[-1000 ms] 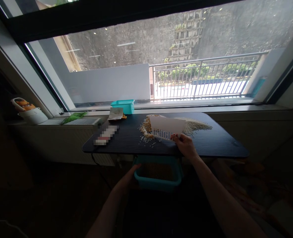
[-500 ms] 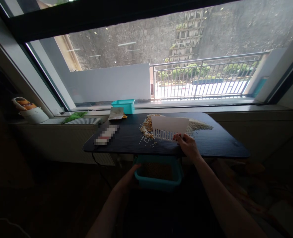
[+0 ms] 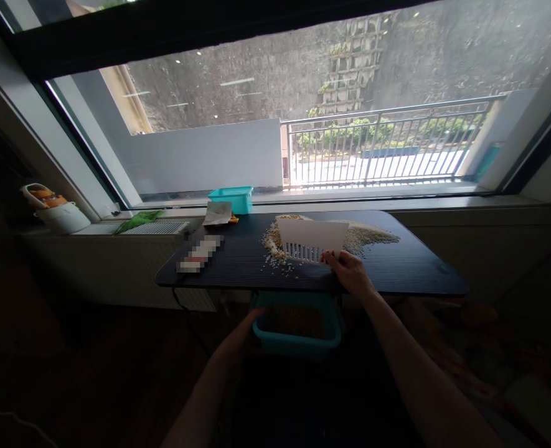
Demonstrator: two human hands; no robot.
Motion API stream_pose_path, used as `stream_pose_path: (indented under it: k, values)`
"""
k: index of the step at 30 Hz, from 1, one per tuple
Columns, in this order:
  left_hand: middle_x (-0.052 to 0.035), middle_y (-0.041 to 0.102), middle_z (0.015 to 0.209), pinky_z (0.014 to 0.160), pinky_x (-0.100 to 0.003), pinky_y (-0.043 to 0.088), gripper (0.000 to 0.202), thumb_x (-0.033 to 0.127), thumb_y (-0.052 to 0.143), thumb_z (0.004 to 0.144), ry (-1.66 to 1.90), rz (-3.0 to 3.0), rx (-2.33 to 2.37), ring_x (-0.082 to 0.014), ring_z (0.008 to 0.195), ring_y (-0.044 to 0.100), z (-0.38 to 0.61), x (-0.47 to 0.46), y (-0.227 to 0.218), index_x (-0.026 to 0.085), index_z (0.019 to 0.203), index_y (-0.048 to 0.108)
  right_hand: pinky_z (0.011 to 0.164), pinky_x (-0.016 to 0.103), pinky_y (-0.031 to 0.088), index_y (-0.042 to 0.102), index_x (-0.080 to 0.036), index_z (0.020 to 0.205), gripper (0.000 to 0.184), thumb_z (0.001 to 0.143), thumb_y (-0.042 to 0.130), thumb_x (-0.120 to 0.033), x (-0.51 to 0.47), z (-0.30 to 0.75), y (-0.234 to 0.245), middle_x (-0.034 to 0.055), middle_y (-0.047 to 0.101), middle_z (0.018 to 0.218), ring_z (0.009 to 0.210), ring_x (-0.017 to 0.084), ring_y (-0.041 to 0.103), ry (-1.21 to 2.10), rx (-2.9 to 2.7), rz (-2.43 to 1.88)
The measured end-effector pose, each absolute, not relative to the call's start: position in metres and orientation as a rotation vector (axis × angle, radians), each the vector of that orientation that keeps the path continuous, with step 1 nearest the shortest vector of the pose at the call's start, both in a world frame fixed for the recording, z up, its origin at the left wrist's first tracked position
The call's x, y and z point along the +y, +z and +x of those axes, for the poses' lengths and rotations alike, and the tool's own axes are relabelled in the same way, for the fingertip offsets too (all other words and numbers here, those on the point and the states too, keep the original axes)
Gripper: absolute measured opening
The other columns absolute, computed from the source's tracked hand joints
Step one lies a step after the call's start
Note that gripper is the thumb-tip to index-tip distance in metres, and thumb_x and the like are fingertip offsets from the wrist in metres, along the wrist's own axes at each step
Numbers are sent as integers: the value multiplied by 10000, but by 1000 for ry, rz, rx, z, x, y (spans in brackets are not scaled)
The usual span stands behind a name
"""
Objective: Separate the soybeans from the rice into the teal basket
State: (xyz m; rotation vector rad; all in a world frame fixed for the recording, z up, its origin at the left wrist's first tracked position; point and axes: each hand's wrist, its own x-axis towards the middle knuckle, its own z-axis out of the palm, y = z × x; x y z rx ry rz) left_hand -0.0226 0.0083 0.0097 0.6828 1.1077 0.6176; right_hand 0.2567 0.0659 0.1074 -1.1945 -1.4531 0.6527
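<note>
My right hand (image 3: 350, 272) grips the lower right corner of a thin white slotted sheet (image 3: 313, 233), fingers pinched on its edge. A row of slots runs along the sheet's lower edge. Behind and beside it a heap of yellow and white grains (image 3: 275, 233) lies on the dark table (image 3: 238, 264). To the right spreads a pale grain pile (image 3: 371, 236). My left hand (image 3: 248, 331) is closed on the left rim of a turquoise plastic bin (image 3: 298, 345) just below the table's front edge. Brownish grains (image 3: 294, 320) cover the bin's bottom; the left fingers are partly hidden in shadow.
A second turquoise bin (image 3: 238, 199) stands at the table's back, behind a crumpled paper packet (image 3: 218, 213). A blurred-out pale item (image 3: 200, 254) lies at the left. Beyond are a radiator (image 3: 158, 229), a green cloth (image 3: 141, 220), a white pot (image 3: 64, 216) and a large window.
My right hand has shifted the slotted sheet slightly to the left over the grains. The left hand and its bin stay in place.
</note>
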Motion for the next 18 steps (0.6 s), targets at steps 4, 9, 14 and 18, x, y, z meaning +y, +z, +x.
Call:
stream_pose_path:
  k: [4, 9, 14, 18]
  values:
    - [-121, 625, 1179, 783, -433, 519, 666, 639, 531, 740, 609, 672, 1115, -315, 1029, 606, -24, 9, 8, 212, 1251, 518, 707, 321, 475, 715, -174, 757, 367, 723, 620, -527, 70, 255, 105, 54, 715, 751, 759, 215, 639, 688, -1470, -1180]
    - [-132, 634, 1153, 778, -436, 518, 656, 635, 516, 751, 611, 677, 1126, -319, 1023, 606, -22, 10, 6, 196, 1238, 525, 689, 307, 480, 732, -189, 744, 342, 714, 632, -514, 71, 251, 107, 39, 725, 743, 768, 220, 654, 739, -1534, -1205]
    - [-119, 641, 1120, 750, -436, 527, 614, 602, 501, 769, 637, 649, 1124, -304, 975, 625, -24, 9, 11, 204, 1236, 514, 699, 309, 471, 707, -172, 694, 372, 732, 616, -531, 68, 254, 109, 53, 714, 751, 764, 211, 641, 742, -1555, -1174]
    - [-105, 676, 978, 731, -392, 534, 590, 585, 492, 778, 654, 617, 1075, -278, 905, 649, -39, 4, 32, 176, 1199, 540, 699, 322, 476, 701, -164, 719, 391, 710, 639, -551, 67, 257, 108, 63, 712, 743, 738, 204, 633, 791, -1477, -1132]
